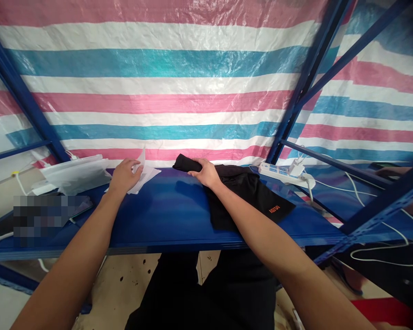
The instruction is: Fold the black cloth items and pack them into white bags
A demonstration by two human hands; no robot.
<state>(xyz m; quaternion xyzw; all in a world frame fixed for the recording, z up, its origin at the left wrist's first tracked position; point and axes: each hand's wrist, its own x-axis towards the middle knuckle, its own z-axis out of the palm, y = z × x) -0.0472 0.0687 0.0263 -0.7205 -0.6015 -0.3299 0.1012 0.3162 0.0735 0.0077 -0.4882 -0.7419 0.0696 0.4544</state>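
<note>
At the back left of the blue shelf, my left hand is closed with its fingers curled at a small stack of thin white sheets. One sheet stands partly raised by the thumb and fingertips; whether it is paper or plastic I cannot tell. My right hand grips the rolled upper edge of a black cloth item, thumb towards me. The cloth lies flat and loose under my right forearm, with orange lettering near its right corner. Its exact kind is unclear.
A white power strip with plugs and cables sits at the back right. Filmy white packets and a blurred dark object lie on the left. Blue posts frame the shelf, before a striped tarpaulin. Another person's hand shows far right.
</note>
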